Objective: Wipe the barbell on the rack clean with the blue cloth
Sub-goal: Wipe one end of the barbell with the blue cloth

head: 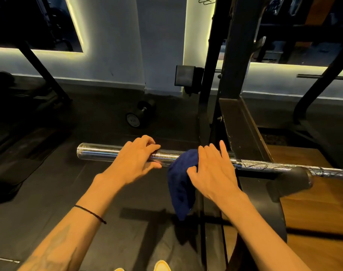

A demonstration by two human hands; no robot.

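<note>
Cloth of dark blue fabric [181,184] draped over long chrome steel barbell [96,152] on black metal rack [242,122], pressed beneath flat, straight-fingered right grip [211,173]; left grip [134,161] curling round bar just beside.

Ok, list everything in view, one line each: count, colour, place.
barbell: one, chrome, horizontal, mid-frame, left end free.
blue cloth: one, dark blue, draped over the barbell, right of centre.
rack: one, black, upright behind the barbell's right part.
dumbbell: one, black, on the floor beyond the barbell.
wristband: one, black, on the left wrist.
shoes: two, yellow, bottom edge.
left hand: one, curled over the barbell beside the blue cloth.
right hand: one, fingers straight, pressing the blue cloth onto the barbell.
</note>
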